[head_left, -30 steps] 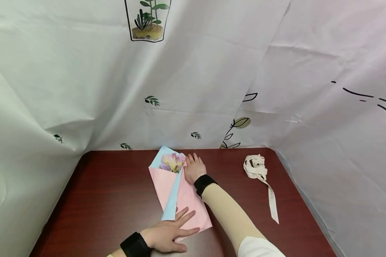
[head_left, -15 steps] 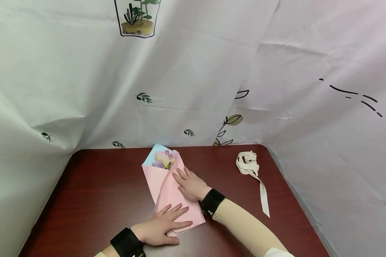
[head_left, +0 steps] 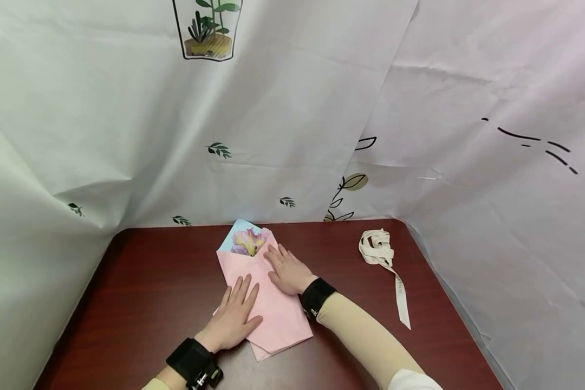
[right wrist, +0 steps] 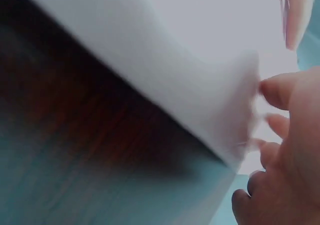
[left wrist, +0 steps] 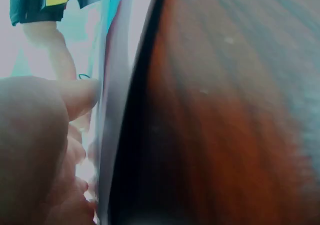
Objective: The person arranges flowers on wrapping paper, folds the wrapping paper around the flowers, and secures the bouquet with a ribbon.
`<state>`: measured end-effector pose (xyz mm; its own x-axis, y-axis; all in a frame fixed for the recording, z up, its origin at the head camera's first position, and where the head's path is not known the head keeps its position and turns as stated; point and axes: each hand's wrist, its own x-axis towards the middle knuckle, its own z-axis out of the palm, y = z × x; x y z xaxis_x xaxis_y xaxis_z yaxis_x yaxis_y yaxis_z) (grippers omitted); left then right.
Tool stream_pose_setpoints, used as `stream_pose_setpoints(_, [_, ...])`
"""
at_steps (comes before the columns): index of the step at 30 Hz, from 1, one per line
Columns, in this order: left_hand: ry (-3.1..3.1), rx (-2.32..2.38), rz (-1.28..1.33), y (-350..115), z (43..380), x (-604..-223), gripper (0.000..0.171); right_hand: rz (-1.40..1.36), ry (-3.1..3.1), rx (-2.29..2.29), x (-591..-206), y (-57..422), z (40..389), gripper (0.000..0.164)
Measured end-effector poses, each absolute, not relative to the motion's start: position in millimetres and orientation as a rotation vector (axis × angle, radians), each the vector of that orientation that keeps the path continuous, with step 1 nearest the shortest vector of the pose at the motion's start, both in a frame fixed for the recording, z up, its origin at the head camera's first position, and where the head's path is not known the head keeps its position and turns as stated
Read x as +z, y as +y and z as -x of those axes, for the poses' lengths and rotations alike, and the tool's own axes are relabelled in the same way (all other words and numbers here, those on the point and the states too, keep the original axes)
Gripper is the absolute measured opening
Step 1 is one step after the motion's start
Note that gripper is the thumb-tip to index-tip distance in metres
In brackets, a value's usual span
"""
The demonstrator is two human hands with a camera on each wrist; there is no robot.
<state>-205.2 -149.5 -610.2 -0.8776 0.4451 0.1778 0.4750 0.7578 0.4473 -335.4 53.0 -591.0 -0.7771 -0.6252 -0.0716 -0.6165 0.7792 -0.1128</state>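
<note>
A flower with lilac and yellow petals (head_left: 248,242) lies inside folded wrapping paper (head_left: 278,319), pink outside and light blue inside. My left hand (head_left: 231,318) lies flat with spread fingers on the paper's left side, below the flower. On the upper right of the wrap rests my right hand (head_left: 288,271), its fingers straight and just below the bloom. In the left wrist view the left thumb (left wrist: 80,96) touches the paper's face. The right wrist view shows the fingertips of the right hand (right wrist: 295,150) against the pale paper. The flower's stem is hidden under the folds.
A loosely coiled cream ribbon (head_left: 377,248) lies at the table's back right, its printed tail trailing toward the front. The dark red wooden table (head_left: 151,292) meets a white printed cloth (head_left: 292,108) at its back edge.
The right-hand pink flap has been folded left over the blue strip. My left hand has shifted from the paper's bottom up to its left edge; the right hand has come down from the top.
</note>
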Motion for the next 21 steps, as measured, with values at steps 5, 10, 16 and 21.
stream_pose_setpoints(5, [-2.983,-0.845,0.780,-154.4,203.6,-626.6,0.080,0.898,2.887,-0.123,-605.0,52.0,353.6,0.067])
stream_pose_setpoints(10, [-2.987,-0.791,0.728,-154.5,204.8,-643.6,0.084,0.820,2.902,-0.101,-606.9,52.7,362.2,0.069])
stream_pose_setpoints(16, [-2.965,-0.722,0.743,-152.6,203.6,-642.8,0.094,0.913,2.892,-0.024,-593.0,62.9,330.4,0.071])
stream_pose_setpoints(21, [-3.010,-0.659,0.780,-153.5,205.4,-636.9,0.093,1.167,2.784,0.068,-584.6,89.0,271.4,0.069])
